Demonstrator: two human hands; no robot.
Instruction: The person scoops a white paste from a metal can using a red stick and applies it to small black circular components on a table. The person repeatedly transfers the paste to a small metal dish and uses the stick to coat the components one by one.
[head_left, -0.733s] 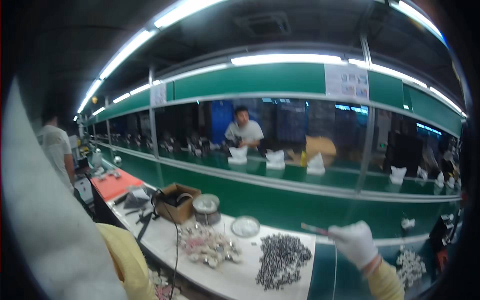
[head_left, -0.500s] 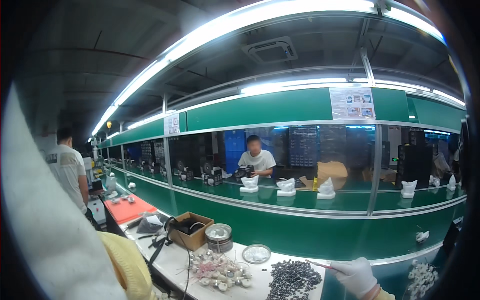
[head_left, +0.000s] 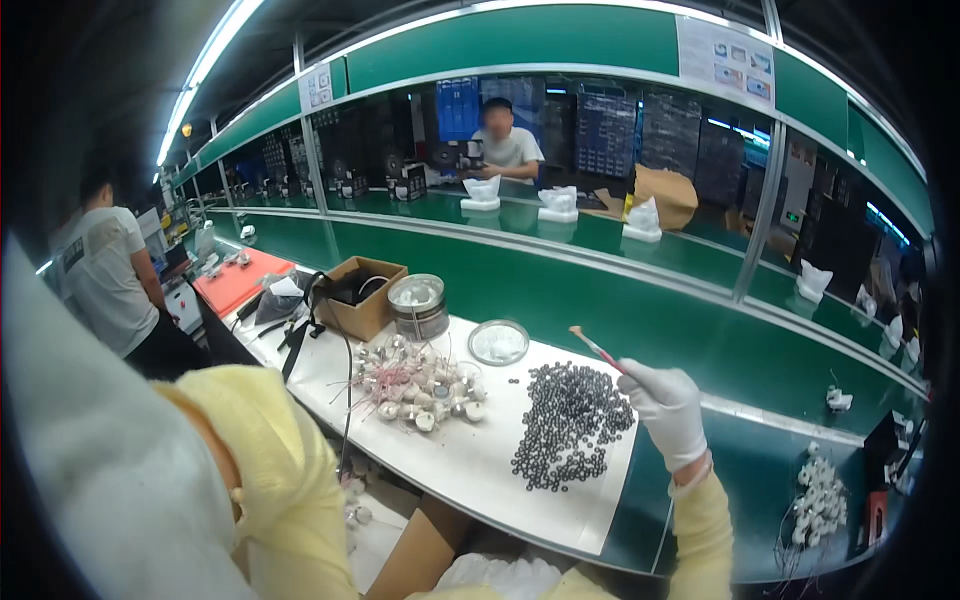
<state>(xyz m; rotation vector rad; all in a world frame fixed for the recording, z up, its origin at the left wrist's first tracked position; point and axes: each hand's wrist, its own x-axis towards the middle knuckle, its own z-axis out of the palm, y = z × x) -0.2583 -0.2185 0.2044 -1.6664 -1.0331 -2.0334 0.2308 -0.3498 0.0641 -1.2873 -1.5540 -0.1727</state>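
My right hand, in a white glove, is closed round the red handle of a thin brush with a pale tip. It is held above the edge of the white worktop, beside a spread of small black ring-shaped parts. My left hand looms large and blurred in white glove at the left rim, very close to the camera; its fingers cannot be made out. Bare wrist and a yellow sleeve show below it. Left of the black parts lies a pile of round white parts with pink wires.
A round tin, a lid or dish and a cardboard box stand along the back. Beyond runs a green conveyor with white-wrapped pieces. More wired white parts lie right. People are across the belt and at far left.
The view has tilted down, bringing more of the worktop in. My right hand has come up beside the black parts, still holding the brush. My left hand stays close to the camera.
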